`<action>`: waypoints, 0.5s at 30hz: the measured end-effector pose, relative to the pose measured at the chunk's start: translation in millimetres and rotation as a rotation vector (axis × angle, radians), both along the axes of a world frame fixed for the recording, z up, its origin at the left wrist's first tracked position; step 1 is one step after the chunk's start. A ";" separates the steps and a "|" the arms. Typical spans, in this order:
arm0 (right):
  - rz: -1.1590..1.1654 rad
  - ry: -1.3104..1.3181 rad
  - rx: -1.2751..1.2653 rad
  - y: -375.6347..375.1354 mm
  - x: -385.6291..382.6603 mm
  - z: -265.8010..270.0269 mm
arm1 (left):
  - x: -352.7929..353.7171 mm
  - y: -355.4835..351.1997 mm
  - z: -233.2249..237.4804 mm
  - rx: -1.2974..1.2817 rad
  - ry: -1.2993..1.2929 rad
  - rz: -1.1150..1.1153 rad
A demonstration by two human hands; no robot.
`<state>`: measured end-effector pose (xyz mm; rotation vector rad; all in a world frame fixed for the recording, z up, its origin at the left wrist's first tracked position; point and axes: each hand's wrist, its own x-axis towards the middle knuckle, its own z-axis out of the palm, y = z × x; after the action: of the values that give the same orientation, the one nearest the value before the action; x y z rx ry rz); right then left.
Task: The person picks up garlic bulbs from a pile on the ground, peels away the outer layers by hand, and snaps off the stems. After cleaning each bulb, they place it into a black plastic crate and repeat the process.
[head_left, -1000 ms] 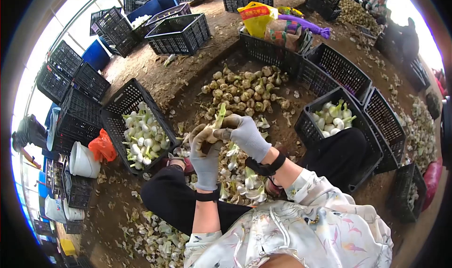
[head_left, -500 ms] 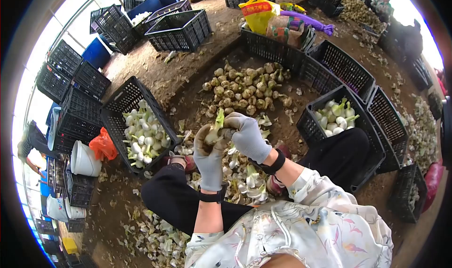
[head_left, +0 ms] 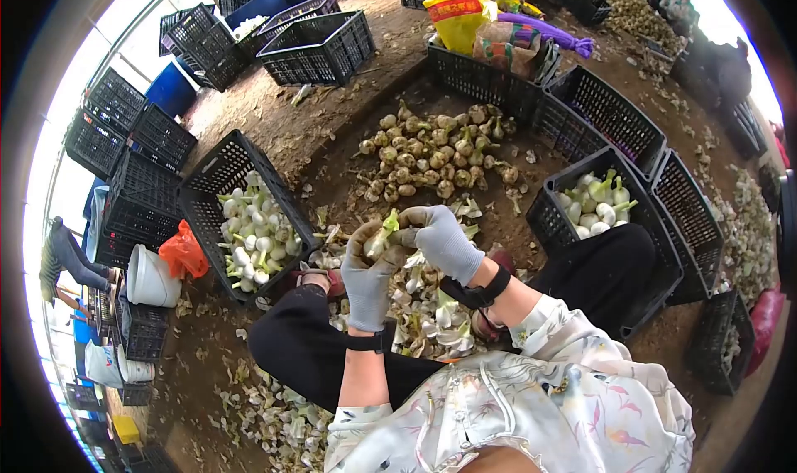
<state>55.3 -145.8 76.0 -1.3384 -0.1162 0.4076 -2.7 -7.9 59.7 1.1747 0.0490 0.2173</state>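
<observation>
My left hand (head_left: 366, 284), in a grey-white glove with soiled fingers, is closed around a garlic bulb (head_left: 380, 239) with a short green stem pointing up. My right hand (head_left: 447, 242), gloved alike, pinches at the bulb's right side; its fingertips are partly hidden. Below both hands lies a heap of loose garlic skins (head_left: 440, 311). Just beyond them, a pile of untrimmed, brownish garlic bulbs (head_left: 432, 153) rests on the soil.
Cleaned white garlic fills part of a black crate (head_left: 206, 174) at left and another crate (head_left: 544, 215) at right. More black crates (head_left: 602, 112) line the right side. A white bucket (head_left: 152, 278) and an orange bag (head_left: 183, 250) are at left. Another person (head_left: 62, 261) is at far left.
The bulb has tilted slightly to the right between my hands, and both hands have shifted a little. At far left, more of the other person has come into view.
</observation>
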 end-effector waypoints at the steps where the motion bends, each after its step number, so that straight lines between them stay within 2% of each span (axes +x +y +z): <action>1: 0.099 0.032 0.131 -7.4 0.7 -1.8 | -0.8 1.6 3.5 -0.001 0.014 -0.044; 2: 0.099 0.035 0.133 -11.9 1.1 -3.6 | -2.0 5.1 5.2 0.000 0.030 -0.090; 5: 0.233 0.232 0.374 -19.3 0.8 -12.6 | 0.6 13.8 2.1 -0.035 0.017 -0.147; 6: 0.232 0.230 0.376 -19.2 -0.1 -12.7 | 1.7 14.2 5.1 -0.088 -0.001 -0.178; 8: 0.186 0.248 0.403 -17.6 -2.2 -12.4 | 3.8 10.2 10.2 -0.043 -0.027 -0.197; 9: 0.185 0.244 0.404 -13.8 -3.1 -11.6 | 4.2 1.1 17.2 0.029 -0.014 -0.135; 10: 0.050 -0.013 0.139 -7.6 -4.4 -11.1 | 4.4 -4.6 20.7 0.100 0.000 -0.071; 11: -0.085 -0.265 -0.129 -3.9 -6.0 -11.3 | 4.7 -3.6 8.2 0.229 -0.090 -0.074; 12: -0.085 -0.262 -0.128 -4.3 -5.8 -8.7 | 3.8 -3.0 5.3 0.229 -0.088 -0.075; 14: -0.012 -0.078 -0.144 -7.3 -4.0 -1.9 | 3.8 -1.7 -0.3 0.227 0.000 -0.121; 15: -0.048 -0.092 -0.081 -6.7 0.0 -12.5 | 8.5 0.6 -3.4 0.189 0.073 -0.159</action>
<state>55.2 -152.4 63.5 -1.4373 -0.1446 0.3130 5.8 -7.3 56.3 1.3684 -0.0009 0.0387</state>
